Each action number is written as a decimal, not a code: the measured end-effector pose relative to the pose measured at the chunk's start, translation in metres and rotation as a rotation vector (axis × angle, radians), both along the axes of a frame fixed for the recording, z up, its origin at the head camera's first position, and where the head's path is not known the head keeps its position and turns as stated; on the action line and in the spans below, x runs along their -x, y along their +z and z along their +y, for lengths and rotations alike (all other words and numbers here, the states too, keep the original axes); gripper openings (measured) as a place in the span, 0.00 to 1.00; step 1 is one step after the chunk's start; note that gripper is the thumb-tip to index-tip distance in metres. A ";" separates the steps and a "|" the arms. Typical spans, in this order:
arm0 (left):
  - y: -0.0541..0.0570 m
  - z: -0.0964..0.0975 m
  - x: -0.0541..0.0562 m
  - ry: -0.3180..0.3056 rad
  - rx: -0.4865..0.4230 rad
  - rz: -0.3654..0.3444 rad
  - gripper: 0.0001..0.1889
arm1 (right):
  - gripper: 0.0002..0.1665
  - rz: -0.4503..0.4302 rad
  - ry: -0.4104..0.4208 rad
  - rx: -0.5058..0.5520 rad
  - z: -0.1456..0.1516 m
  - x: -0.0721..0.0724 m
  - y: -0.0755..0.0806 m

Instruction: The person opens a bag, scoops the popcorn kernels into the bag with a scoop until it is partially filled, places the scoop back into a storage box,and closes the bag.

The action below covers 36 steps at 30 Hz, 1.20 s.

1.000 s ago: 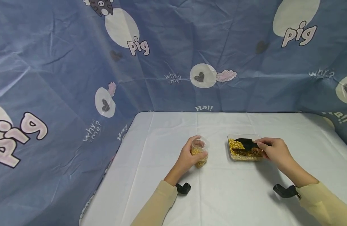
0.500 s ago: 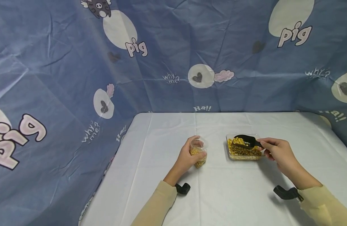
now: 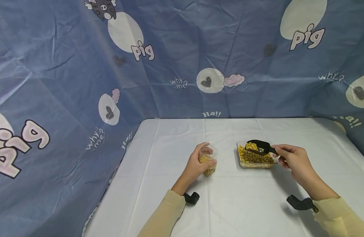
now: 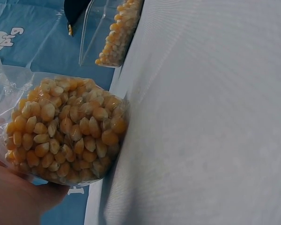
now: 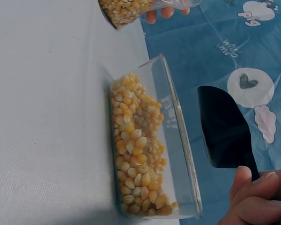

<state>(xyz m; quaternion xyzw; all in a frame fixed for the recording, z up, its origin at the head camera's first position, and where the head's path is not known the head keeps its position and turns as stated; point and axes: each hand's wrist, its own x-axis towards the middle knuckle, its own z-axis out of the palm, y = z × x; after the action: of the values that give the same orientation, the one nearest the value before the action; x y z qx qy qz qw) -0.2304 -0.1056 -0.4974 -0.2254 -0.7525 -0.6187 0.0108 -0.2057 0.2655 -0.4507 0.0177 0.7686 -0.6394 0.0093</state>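
Note:
My left hand [image 3: 199, 162] grips a clear plastic bag [image 4: 68, 131] partly filled with yellow corn kernels, its mouth open at the top and its base at the white tabletop. In my right hand [image 3: 294, 161] is the handle of a black scoop [image 3: 260, 147], pinched between thumb and fingers. Corn kernels [image 3: 251, 146] are heaped in the scoop's bowl. The scoop is held over a clear rectangular container [image 5: 187, 154] of corn; the right wrist view shows a gap between the scoop and the container's rim.
A white cloth [image 3: 170, 141] covers the table. Behind it and on the left hangs a blue printed curtain [image 3: 158, 65]. Black curved mounts [image 3: 300, 202] stick out from both wrists. The container stands to the right of the bag.
The scoop has risen out of the corn in the container and levelled, now carrying kernels. My right hand has lifted with it; my left hand and the bag have stayed in place.

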 end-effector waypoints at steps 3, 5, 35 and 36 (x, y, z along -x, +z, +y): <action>0.000 0.000 0.000 -0.001 0.003 0.000 0.35 | 0.21 0.007 -0.006 0.010 -0.001 0.000 0.001; -0.001 0.000 0.000 -0.001 0.008 -0.002 0.35 | 0.20 0.013 -0.008 0.019 -0.001 0.000 0.002; 0.001 0.001 -0.001 0.012 0.019 -0.016 0.39 | 0.22 0.039 0.008 0.044 -0.028 0.000 0.022; 0.001 0.001 -0.002 0.011 0.018 -0.017 0.39 | 0.22 0.042 0.012 0.037 -0.030 0.000 0.023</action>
<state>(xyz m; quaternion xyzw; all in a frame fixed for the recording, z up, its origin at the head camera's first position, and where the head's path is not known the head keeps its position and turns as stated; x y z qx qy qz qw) -0.2289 -0.1045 -0.4959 -0.2161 -0.7594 -0.6136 0.0058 -0.2057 0.2358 -0.4281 -0.0005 0.7567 -0.6537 -0.0030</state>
